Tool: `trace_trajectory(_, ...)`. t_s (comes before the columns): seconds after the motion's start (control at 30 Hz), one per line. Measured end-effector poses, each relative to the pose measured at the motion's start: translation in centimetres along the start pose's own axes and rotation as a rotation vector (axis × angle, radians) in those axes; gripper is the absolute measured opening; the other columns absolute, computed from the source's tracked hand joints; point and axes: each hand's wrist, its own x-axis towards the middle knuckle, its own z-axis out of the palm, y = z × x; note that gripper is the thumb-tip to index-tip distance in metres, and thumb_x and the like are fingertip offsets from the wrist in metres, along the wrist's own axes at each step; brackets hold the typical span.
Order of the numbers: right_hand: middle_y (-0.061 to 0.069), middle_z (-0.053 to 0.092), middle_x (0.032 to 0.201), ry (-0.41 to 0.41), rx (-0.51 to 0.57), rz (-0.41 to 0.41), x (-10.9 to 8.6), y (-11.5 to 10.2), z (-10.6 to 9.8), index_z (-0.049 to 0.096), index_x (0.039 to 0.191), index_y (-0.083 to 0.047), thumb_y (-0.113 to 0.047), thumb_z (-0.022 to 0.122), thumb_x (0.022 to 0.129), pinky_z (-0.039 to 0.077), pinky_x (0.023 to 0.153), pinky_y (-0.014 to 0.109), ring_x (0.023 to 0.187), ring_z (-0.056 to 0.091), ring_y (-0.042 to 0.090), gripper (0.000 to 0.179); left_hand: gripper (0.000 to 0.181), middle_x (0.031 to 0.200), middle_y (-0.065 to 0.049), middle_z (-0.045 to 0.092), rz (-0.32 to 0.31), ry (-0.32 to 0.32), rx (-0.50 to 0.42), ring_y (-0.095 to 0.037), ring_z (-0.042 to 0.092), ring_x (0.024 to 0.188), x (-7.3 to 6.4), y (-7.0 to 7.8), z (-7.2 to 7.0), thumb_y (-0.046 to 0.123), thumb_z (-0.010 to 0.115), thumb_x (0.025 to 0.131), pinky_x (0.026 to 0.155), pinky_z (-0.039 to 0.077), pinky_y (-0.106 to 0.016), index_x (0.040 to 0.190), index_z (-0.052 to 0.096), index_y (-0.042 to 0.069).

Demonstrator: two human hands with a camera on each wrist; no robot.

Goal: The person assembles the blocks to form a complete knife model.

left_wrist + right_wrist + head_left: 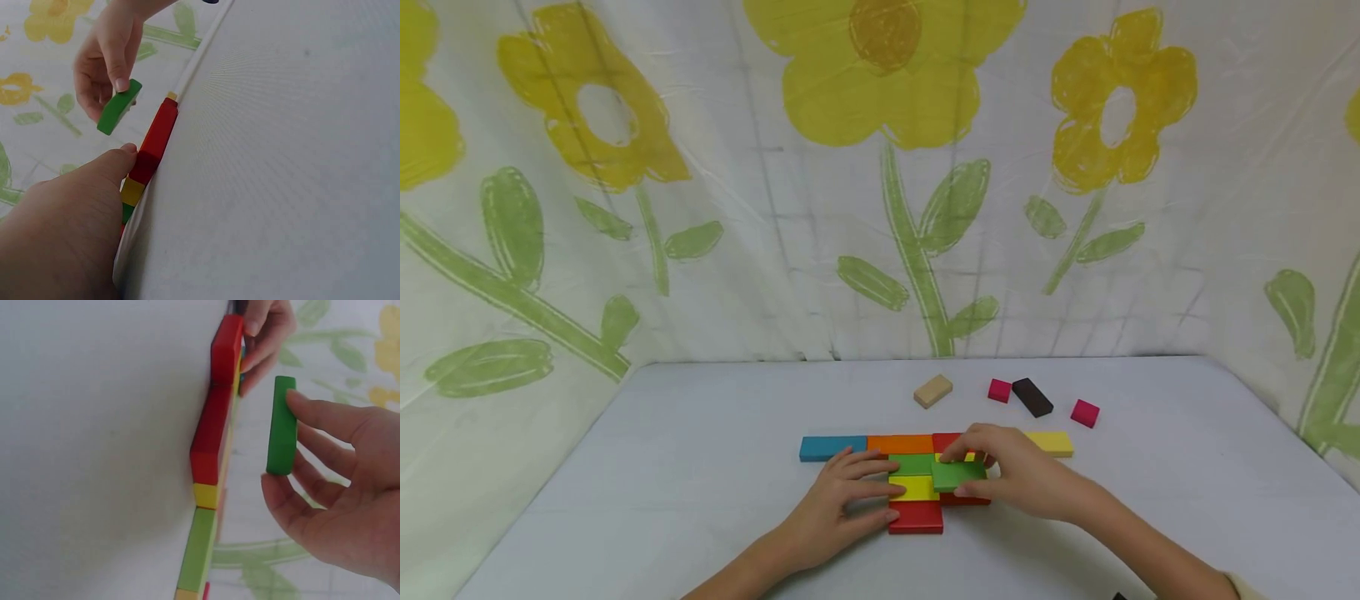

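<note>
My right hand [1026, 475] pinches a green block [282, 425] between thumb and fingers, holding it raised above the flat arrangement of coloured blocks. My left hand [842, 504] has its fingers extended, the tips at the left sides of a green block [910, 464], a yellow block [913, 489] and a red block [915, 518] laid in a column. To their right lies a darker red block [211, 434], partly beneath the held one in the head view. Behind runs a row with a blue block [832, 448], an orange block [900, 444] and another red block [946, 440].
A pale yellow block [1051, 444] ends the row at right; the right wrist view shows a light green block [197, 550] too. Farther back lie a plain wooden block [933, 391], a dark brown block [1032, 397] and two pink cubes [999, 390]. A flower-painted cloth [715, 275] hangs behind.
</note>
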Motion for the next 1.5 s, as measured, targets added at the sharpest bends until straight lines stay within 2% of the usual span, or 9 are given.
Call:
trace_trajectory(0.23,-0.011,0.069,0.113,-0.007,0.003,-0.010,-1.3,0.4,0.6,0.074,0.120,-0.017,-0.029,0.083,0.092,0.056,0.086,0.025,0.100,0.058,0.005,0.031,0.029,0.145,0.009,0.065,-0.007,0.000,0.000,-0.028,0.049,0.146,0.1,0.0,0.0,0.042,0.072,0.101,0.122,0.021,-0.074,0.126,0.079,0.030)
trace_trajectory(0.6,-0.014,0.070,0.113,-0.044,0.004,0.042,-2.0,0.9,1.3,0.075,0.119,-0.021,-0.030,0.086,0.090,0.056,0.086,0.024,0.102,0.058,0.003,0.032,0.031,0.145,0.011,0.064,-0.023,-0.010,0.009,-0.026,0.048,0.146,0.2,0.0,0.0,0.044,0.071,0.100,0.122,0.020,-0.073,0.127,0.078,0.031)
trace_trajectory(0.77,-0.012,0.067,0.109,-0.039,0.006,-0.011,-2.0,3.0,2.3,0.075,0.117,-0.021,-0.031,0.085,0.091,0.055,0.082,0.023,0.099,0.057,0.006,0.030,0.031,0.146,0.011,0.064,-0.026,-0.013,0.001,-0.027,0.048,0.147,0.2,0.0,0.0,0.044,0.071,0.100,0.123,0.020,-0.073,0.127,0.078,0.031)
trace_trajectory(0.9,-0.012,0.065,0.107,-0.026,-0.011,-0.019,-1.8,4.9,3.2,0.075,0.117,-0.024,-0.038,0.085,0.090,0.054,0.078,0.022,0.097,0.056,0.006,0.032,0.031,0.146,0.011,0.064,-0.026,-0.012,0.001,-0.027,0.048,0.147,0.2,0.0,0.0,0.044,0.071,0.100,0.123,0.020,-0.073,0.127,0.078,0.031)
trace_trajectory(0.93,-0.013,0.064,0.107,-0.036,0.004,0.019,-1.9,4.3,3.1,0.075,0.116,-0.026,-0.039,0.085,0.089,0.054,0.080,0.022,0.098,0.056,0.006,0.032,0.030,0.146,0.010,0.064,-0.026,-0.011,0.001,-0.027,0.048,0.146,0.2,0.0,0.0,0.044,0.071,0.100,0.122,0.020,-0.073,0.127,0.078,0.031)
trace_trajectory(1.1,-0.012,0.061,0.104,-0.056,0.019,0.084,-1.9,2.5,2.7,0.075,0.115,-0.024,-0.031,0.088,0.088,0.053,0.080,0.022,0.097,0.054,0.007,0.031,0.030,0.146,0.010,0.064,-0.025,-0.013,-0.001,-0.027,0.048,0.146,0.2,0.0,0.0,0.043,0.072,0.100,0.122,0.020,-0.073,0.127,0.078,0.031)
trace_trajectory(1.3,-0.015,0.061,0.105,-0.022,0.008,0.006,-1.6,6.7,4.3,0.074,0.117,-0.031,-0.044,0.085,0.088,0.052,0.076,0.021,0.096,0.054,0.004,0.035,0.030,0.145,0.010,0.064,-0.025,-0.013,-0.002,-0.028,0.048,0.146,0.1,0.0,0.0,0.043,0.072,0.100,0.123,0.020,-0.073,0.126,0.078,0.030)
trace_trajectory(1.5,-0.012,0.061,0.108,-0.036,0.029,0.010,-1.7,5.8,4.0,0.073,0.118,-0.028,-0.040,0.085,0.089,0.053,0.078,0.022,0.098,0.054,0.008,0.034,0.030,0.145,0.010,0.064,-0.024,-0.010,0.000,-0.028,0.048,0.146,0.1,0.0,0.0,0.042,0.072,0.100,0.122,0.020,-0.073,0.126,0.078,0.030)
